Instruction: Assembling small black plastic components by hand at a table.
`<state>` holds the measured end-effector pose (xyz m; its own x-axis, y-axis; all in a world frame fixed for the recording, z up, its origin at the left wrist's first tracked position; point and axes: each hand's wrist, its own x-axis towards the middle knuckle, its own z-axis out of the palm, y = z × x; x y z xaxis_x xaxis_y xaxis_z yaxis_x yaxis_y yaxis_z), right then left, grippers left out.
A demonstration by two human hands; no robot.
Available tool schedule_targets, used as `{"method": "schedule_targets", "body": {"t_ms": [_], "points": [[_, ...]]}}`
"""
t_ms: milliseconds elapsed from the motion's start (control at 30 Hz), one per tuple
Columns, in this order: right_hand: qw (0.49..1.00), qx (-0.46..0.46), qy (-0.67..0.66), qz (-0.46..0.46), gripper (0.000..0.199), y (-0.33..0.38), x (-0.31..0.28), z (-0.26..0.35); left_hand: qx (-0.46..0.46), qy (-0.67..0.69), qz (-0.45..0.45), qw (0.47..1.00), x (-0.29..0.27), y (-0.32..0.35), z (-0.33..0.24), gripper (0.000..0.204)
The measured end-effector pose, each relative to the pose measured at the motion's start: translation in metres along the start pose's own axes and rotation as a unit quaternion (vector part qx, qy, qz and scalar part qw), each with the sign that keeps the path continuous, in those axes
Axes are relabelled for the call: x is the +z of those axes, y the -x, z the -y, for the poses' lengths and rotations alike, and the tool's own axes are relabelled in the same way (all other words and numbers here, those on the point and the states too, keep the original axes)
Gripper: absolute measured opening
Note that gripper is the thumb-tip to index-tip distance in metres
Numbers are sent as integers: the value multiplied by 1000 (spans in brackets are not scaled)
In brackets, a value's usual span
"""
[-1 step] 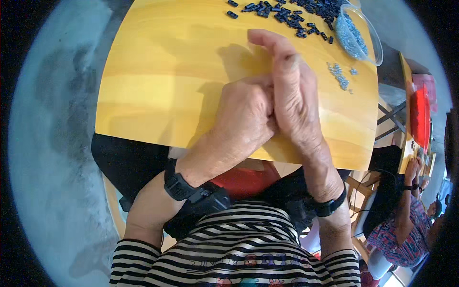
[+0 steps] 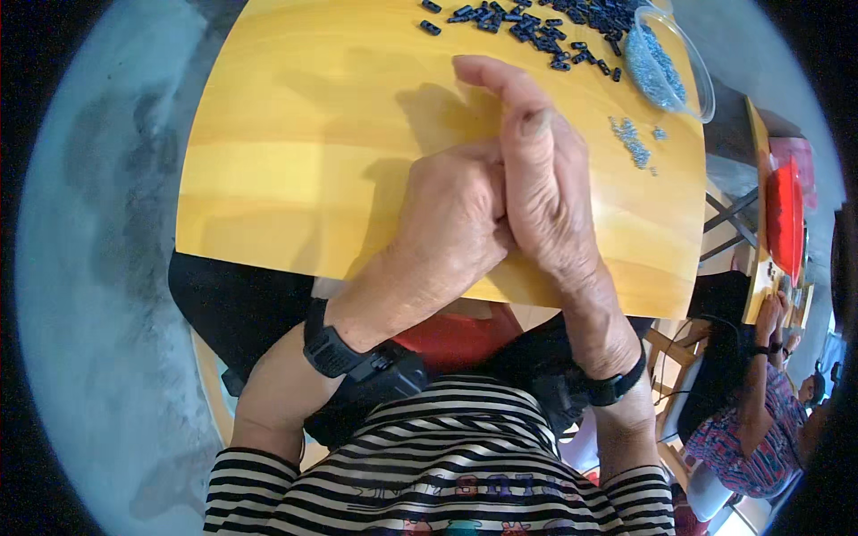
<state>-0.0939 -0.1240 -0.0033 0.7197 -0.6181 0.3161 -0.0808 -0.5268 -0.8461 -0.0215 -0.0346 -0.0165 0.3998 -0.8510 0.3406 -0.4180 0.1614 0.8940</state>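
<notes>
Over the yellow table, my two hands press together. My left hand is closed, its knuckles upward and its fingertips tucked out of sight against my right palm. Whether anything lies inside it is hidden. My right hand stands on edge beside it, thumb on top and fingers stretched away from me, the longest bending left at the tip. Beyond the hands lie many small black blocks with holes. To the right of my right hand is a scatter of tiny silvery-blue pieces.
A clear round tub at the far right table edge holds many more tiny pieces. Under the near edge is a red seat. Farther right, another person works at a second table with a red tray.
Both hands have shifted very slightly left together, still pressed to each other. The table contents look the same.
</notes>
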Motion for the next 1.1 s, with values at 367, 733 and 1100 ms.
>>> {"method": "schedule_targets", "body": {"t_ms": [367,733,1100], "points": [[998,-49,16,43,77,-4,-1,0,-56,-33,24,998,-5,-2,-7,19],[994,-64,36,84,99,-7,1,-7,-64,-37,28,997,-8,-2,-5,17],[993,-110,6,51,71,-4,7,-10,-75,-39,-5,996,-5,1,5,17]]}}
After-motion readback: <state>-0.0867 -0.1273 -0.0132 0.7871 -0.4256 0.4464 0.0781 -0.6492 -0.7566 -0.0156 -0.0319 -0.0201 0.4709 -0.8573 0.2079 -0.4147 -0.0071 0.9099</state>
